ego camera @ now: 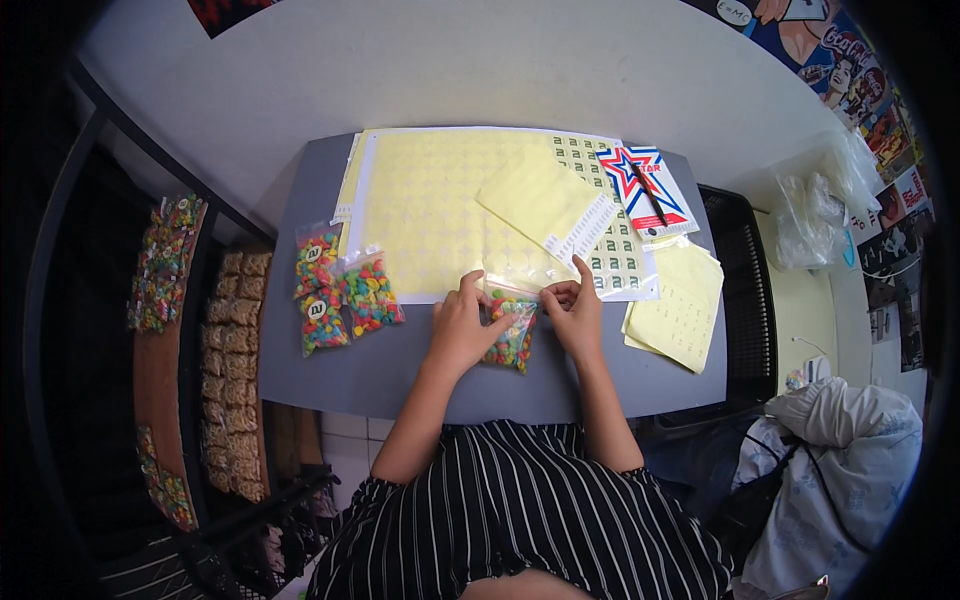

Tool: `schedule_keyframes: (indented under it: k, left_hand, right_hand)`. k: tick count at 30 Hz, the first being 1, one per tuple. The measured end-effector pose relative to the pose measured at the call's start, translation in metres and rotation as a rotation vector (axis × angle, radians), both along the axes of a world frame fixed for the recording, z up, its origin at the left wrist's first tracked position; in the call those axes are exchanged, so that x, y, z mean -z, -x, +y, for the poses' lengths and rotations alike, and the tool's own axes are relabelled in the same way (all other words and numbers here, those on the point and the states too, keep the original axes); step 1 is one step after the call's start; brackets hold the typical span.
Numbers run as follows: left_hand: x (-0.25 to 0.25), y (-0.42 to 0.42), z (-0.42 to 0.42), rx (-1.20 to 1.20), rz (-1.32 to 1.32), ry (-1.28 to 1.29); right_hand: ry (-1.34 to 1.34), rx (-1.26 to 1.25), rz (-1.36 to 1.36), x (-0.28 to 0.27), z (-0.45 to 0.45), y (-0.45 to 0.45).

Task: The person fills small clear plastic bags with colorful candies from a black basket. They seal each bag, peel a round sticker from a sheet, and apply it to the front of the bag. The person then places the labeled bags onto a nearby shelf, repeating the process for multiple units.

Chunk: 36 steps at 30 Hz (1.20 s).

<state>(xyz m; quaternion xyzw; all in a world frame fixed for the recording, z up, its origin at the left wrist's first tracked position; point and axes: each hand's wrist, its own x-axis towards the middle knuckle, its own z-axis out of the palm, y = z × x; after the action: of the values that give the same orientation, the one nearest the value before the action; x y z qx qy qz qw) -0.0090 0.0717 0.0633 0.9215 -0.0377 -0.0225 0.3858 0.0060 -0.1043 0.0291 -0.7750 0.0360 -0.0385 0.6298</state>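
A clear zip bag of colourful candy pieces (512, 341) lies on the grey table (390, 382) in front of me. My left hand (463, 324) grips its upper left side, thumb across the front. At the bag's upper right corner, my right hand (574, 307) pinches the edge between thumb and fingers. Behind the bag spreads a large sheet of round stickers (442, 217), mostly bare yellow backing, with printed rows at its right. A smaller yellow sheet (536, 195) lies over it. To the left are several filled candy bags (373, 296), some bearing a round sticker.
A star-printed pad (622, 169) with a black pen (651, 196) and handwritten yellow papers (679, 307) are on the right. Beyond the table edge is a black crate (739, 300). Shelves at left hold candy bags (165, 262) and brown packets (238, 367). Clear plastic bags (817, 210) hang right.
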Motion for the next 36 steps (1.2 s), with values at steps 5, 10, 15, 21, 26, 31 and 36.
schedule_keyframes:
  k: [5, 10, 15, 21, 26, 31, 36]
  left_hand:
    - [0.023, -0.011, 0.011, 0.102, 0.051, 0.57]
    - [0.022, -0.013, 0.004, 0.113, 0.316, 1.278]
    - [0.03, -0.014, 0.005, 0.06, 0.357, 1.273]
    - [0.028, -0.014, 0.005, 0.045, 0.343, 1.256]
    - [0.02, -0.014, 0.004, 0.043, 0.333, 1.182]
    - [0.027, -0.016, 0.005, 0.081, 0.331, 1.187]
    - [0.026, -0.016, 0.007, 0.092, 0.31, 1.161]
  right_hand:
    - [-0.417, -0.223, 0.046, -0.018, 0.003, -0.001]
    - [-0.445, -0.293, 0.055, -0.022, 0.01, -0.006]
    - [-0.36, -0.19, -0.041, -0.023, 0.015, -0.005]
    - [-0.172, -0.187, -0.148, -0.019, -0.001, -0.012]
    - [0.038, -0.273, -0.153, -0.032, 0.001, -0.012]
    - [0.065, -0.267, -0.127, -0.03, 0.003, -0.013]
    - [0.099, -0.265, -0.146, -0.029, 0.004, -0.013]
